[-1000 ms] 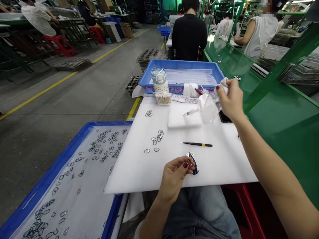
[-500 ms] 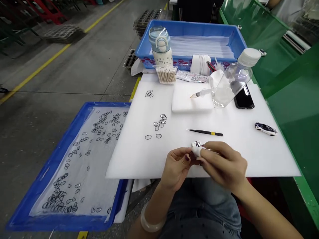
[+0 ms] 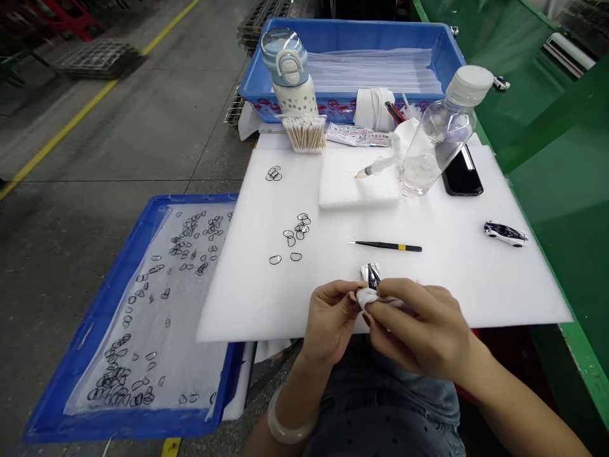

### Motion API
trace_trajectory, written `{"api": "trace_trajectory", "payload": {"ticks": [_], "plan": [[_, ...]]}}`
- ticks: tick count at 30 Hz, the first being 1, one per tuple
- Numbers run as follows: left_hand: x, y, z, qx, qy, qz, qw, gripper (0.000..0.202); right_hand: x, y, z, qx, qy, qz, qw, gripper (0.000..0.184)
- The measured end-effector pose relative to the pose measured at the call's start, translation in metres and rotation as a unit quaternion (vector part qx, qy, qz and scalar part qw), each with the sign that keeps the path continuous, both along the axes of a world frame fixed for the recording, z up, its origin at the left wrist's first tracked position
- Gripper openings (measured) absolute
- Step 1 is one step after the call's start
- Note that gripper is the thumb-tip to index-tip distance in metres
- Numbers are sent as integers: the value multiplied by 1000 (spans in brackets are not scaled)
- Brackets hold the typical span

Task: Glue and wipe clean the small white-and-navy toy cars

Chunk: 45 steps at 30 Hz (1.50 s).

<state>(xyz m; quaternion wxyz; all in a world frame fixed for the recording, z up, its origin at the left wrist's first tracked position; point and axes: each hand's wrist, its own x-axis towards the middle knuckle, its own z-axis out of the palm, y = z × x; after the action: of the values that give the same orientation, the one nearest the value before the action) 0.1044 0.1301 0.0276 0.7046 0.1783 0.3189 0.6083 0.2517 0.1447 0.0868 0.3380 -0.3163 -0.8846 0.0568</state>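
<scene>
My right hand [image 3: 423,324] is closed on a white cloth [image 3: 368,296], whose bunched end sits at my left fingertips. My left hand [image 3: 330,320] pinches something small against that cloth; the fingers and cloth hide what it is. Just beyond the fingers, a white and dark toy car [image 3: 370,274] rests on the white foam board [image 3: 238,311], partly covered by my right hand. Black-tipped tweezers [image 3: 387,245] lie farther back. Several clear, black-rimmed oval pieces [image 3: 295,257] are scattered on the board's left side.
A blue tray [image 3: 90,330] at left holds many black-rimmed ovals. Behind stand a drink bottle [image 3: 297,95], cotton swabs [image 3: 305,134], a syringe [image 3: 375,167] on a foam block [image 3: 356,197] and a clear bottle [image 3: 438,139]. A phone [image 3: 464,174] and another toy car [image 3: 505,233] lie right.
The view has shifted slightly. My hands have drawn a little toward me, showing more of the toy car behind them. The cloth now covers the dark spot seen at my left fingertips.
</scene>
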Motion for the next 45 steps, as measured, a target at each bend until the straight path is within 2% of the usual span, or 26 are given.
{"api": "trace_trajectory", "payload": {"ticks": [2, 4, 6, 7, 8, 9, 11, 13, 15, 17, 20, 25, 36, 42, 45], "plan": [[-1, -2, 0, 6, 12, -1, 1000, 19, 10, -3, 6, -34, -14, -10, 999, 15], [-4, -5, 1, 24, 41, -5, 999, 20, 24, -5, 9, -70, 19, -53, 996, 12], [-7, -11, 1, 50, 121, 3, 991, 18, 36, -7, 4, -111, 82, -98, 986, 14], [-9, -14, 1, 68, 191, 17, 979, 15, 39, -7, -1, -136, 109, -114, 978, 14], [-10, -16, 0, 91, 277, 39, 956, 13, 42, -8, -7, -166, 130, -126, 969, 14], [-10, -19, -1, 118, 369, 67, 919, 14, 43, -9, -14, -197, 144, -138, 960, 13], [-8, -22, -3, 186, 530, 117, 819, 20, 40, -9, -27, -244, 159, -163, 943, 12], [-3, -23, -6, 251, 619, 139, 732, 23, 36, -9, -37, -268, 156, -181, 933, 11], [2, -22, -10, 291, 657, 138, 682, 23, 31, -8, -43, -271, 144, -187, 933, 9], [6, -20, -11, 302, 677, 132, 659, 21, 27, -6, -45, -270, 132, -182, 936, 7], [7, -18, -11, 288, 688, 114, 657, 18, 24, -4, -46, -277, 112, -174, 938, 6], [3, -17, -8, 234, 679, 95, 689, 18, 23, -4, -49, -274, 107, -175, 940, 6], [2, -16, -8, 207, 689, 74, 691, 21, 21, -4, -51, -270, 106, -178, 940, 4], [3, -16, -6, 176, 680, 55, 710, 23, 20, -5, -55, -251, 102, -189, 944, 4], [-8, -11, -1, 186, 677, 0, 712, 33, 23, -7, -53, -236, 121, -192, 945, 4]]}}
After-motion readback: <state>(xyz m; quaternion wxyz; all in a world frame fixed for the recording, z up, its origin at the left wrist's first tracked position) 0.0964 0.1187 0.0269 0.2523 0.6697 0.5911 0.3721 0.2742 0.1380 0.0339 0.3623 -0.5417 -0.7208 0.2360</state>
